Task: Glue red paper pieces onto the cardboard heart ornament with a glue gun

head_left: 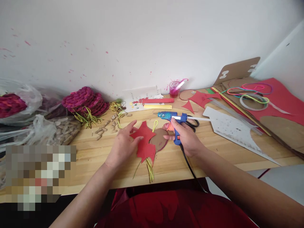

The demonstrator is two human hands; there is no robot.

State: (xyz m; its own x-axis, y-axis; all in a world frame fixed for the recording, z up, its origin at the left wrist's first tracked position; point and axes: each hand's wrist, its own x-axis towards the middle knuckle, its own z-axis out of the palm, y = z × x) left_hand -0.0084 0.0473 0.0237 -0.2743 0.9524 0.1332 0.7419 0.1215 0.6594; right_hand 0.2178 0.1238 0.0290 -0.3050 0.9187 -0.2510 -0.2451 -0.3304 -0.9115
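My right hand [187, 139] is wrapped round the handle of a blue glue gun [174, 122], whose nozzle points left and whose black cord [190, 166] runs off the table's front edge. My left hand [123, 144] rests with fingers spread on a red star-shaped paper cutout [144, 141]. The cutout lies over a brown cardboard disc [159, 139]. Yellow and green threads [150, 169] stick out from beneath the cutout towards me.
On the wooden table [95, 155]: black scissors [193, 124] behind the gun, red and yellow strips [158, 104], a pink cup [174, 88], magenta woven mats [83, 99], seeds [105, 126], red paper and cardboard sheets [277, 104] with coloured bands at right, plastic bags [21, 104] at left.
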